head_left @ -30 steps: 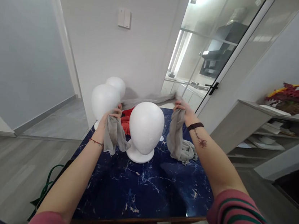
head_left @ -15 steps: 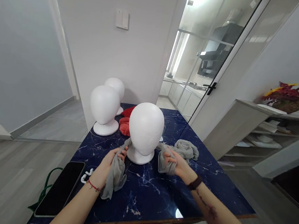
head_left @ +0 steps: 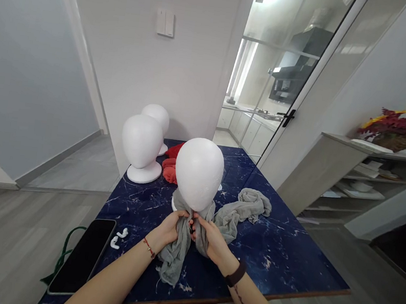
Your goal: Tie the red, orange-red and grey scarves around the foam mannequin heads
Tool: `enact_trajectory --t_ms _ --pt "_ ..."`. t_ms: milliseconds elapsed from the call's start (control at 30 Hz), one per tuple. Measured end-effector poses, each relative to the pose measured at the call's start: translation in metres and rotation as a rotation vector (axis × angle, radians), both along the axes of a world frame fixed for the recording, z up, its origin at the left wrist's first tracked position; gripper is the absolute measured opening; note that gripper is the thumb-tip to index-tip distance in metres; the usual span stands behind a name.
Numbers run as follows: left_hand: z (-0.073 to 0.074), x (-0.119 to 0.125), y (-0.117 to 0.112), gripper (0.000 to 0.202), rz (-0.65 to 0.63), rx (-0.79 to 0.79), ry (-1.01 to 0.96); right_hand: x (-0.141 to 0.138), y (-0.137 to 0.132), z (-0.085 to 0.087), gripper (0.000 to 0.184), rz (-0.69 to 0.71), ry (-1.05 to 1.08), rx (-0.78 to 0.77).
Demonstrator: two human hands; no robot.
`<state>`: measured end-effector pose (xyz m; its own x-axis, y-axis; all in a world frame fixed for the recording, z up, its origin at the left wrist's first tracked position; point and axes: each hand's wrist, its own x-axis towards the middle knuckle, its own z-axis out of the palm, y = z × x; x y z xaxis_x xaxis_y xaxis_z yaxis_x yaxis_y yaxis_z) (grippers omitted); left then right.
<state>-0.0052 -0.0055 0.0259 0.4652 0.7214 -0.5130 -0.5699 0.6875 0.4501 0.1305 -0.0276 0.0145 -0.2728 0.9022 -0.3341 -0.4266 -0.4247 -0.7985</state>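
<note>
A white foam mannequin head [head_left: 199, 172] stands on the dark blue marbled table [head_left: 278, 260]. A grey scarf [head_left: 234, 212] is wrapped round its neck, one end trailing to the right, the other hanging toward me. My left hand [head_left: 170, 226] and my right hand [head_left: 208, 234] meet in front of the neck, each closed on a part of the scarf, fingers pinching the fabric together.
Two more white foam heads [head_left: 141, 145] stand at the far left with red cloth [head_left: 171, 168] beside them. A black phone [head_left: 82, 256] and white earbuds [head_left: 118, 238] lie at the near left. A shelf with flowers [head_left: 400, 128] is on the right, a glass door behind.
My hands came down from beside the head to the table, then drew the two scarf ends together in front of the neck. The scarf now circles the neck.
</note>
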Motion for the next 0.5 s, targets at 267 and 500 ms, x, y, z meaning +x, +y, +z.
enact_trajectory --t_ms 267,500 --pt "-0.008 0.010 -0.009 0.024 0.098 0.070 0.020 0.029 -0.035 0.027 0.034 0.026 -0.156 0.221" --pt "-0.007 0.011 -0.010 0.022 0.181 0.065 0.021 0.021 -0.044 0.026 0.030 -0.002 -0.008 0.101"
